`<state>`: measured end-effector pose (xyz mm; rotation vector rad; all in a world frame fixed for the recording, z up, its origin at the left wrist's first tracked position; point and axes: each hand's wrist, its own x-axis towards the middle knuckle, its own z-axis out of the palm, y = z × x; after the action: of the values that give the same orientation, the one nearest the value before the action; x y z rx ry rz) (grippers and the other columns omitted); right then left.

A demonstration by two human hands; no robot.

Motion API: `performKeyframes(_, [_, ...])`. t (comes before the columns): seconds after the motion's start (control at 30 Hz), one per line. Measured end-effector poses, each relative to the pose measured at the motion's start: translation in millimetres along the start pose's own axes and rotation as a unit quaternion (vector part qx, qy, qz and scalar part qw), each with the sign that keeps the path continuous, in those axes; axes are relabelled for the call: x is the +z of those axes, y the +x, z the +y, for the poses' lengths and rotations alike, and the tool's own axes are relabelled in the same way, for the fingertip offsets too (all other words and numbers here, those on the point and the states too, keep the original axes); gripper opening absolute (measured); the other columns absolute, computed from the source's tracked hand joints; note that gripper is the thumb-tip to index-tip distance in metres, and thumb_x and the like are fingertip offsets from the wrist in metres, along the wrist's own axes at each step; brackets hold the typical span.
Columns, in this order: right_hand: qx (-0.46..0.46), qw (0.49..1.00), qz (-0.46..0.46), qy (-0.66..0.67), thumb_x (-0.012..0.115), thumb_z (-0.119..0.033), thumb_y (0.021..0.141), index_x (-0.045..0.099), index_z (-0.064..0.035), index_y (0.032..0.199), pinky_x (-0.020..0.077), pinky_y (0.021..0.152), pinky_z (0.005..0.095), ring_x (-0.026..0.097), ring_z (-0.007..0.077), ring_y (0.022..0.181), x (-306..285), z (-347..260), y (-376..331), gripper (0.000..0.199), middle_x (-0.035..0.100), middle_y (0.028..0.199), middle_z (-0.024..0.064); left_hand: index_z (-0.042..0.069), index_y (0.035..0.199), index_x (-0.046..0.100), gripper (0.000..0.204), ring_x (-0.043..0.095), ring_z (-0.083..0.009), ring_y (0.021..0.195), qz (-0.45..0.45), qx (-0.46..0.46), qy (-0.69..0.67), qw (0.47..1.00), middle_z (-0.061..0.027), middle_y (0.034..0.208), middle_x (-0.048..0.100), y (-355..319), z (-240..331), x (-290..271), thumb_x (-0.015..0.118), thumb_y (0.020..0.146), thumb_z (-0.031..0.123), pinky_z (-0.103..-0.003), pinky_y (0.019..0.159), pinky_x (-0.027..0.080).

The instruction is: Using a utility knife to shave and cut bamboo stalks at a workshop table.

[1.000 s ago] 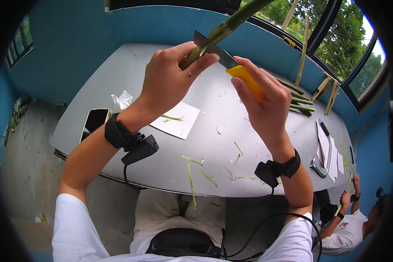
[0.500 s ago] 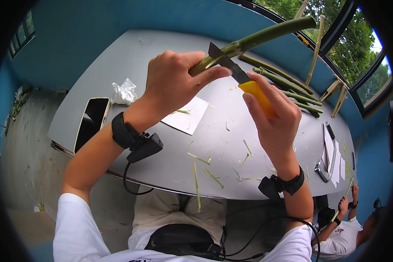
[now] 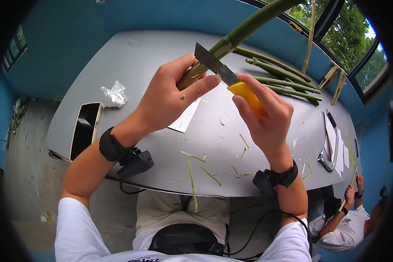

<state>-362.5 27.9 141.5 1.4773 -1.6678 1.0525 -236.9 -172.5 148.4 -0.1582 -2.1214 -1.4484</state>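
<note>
A thick green bamboo stalk (image 3: 244, 32) slants up and away to the right, raised above the table. Its near end is wrapped by my left hand (image 3: 163, 94), the thumb stretched along toward the blade. My right hand (image 3: 268, 115) grips the yellow handle of a utility knife (image 3: 245, 94). The knife's broad dark blade lies across the stalk just below a node, touching it close to my left thumb. A small shaving clings to my left hand. Below my hands, thin green bamboo slivers (image 3: 209, 175) lie scattered on the grey table (image 3: 131, 148).
More green bamboo stalks (image 3: 284, 72) lie at the table's far right. Crumpled tissue (image 3: 114, 94) and a phone (image 3: 85, 126) sit at left. A hacksaw (image 3: 329, 148) rests on papers at right. Another person (image 3: 347, 227) holds a thin strip at lower right.
The stalk tilts more steeply, its far end now reaching the top edge of the view. Both hands and the knife have shifted slightly left, the blade still against the stalk.
</note>
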Motion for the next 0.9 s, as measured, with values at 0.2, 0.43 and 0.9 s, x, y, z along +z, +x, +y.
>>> performKeyframes(0.2, [-0.004,1.0,-0.013,-0.002,0.087,-0.019,0.084,0.076,-0.0124,0.126,0.0497,0.053,0.028,0.065,0.0167,0.057,-6,-6,0,0.045,0.075,0.078,0.0036,0.003,0.089,0.064,0.039,0.037,-0.0035,0.062,0.009,-0.006,0.06,0.998,0.0074,0.066,0.046,-5,7,-2,0.076,0.101,0.039,-0.026,0.055,0.028])
performKeyframes(0.43, [-0.009,1.0,-0.011,-0.009,0.087,-0.016,0.083,0.076,-0.0116,0.126,0.0486,0.052,0.0279,0.064,0.0158,0.056,-10,-12,2,0.046,0.072,0.075,0.0028,0.005,0.088,0.074,0.035,0.037,-0.0105,0.049,0.048,0.044,0.137,0.988,0.0003,0.05,0.045,-6,10,-2,0.077,0.097,0.038,-0.032,0.05,0.029])
performKeyframes(0.9, [-0.033,0.999,0.021,0.032,0.086,-0.013,0.083,0.075,-0.0076,0.128,0.0511,0.055,0.0274,0.067,0.0168,0.059,-10,-13,5,0.047,0.073,0.077,0.006,0.004,0.073,0.061,0.05,0.034,-0.0056,0.056,0.017,0.01,0.066,0.998,0.0071,0.057,0.037,-5,20,-2,0.079,0.097,0.044,-0.029,0.052,0.025])
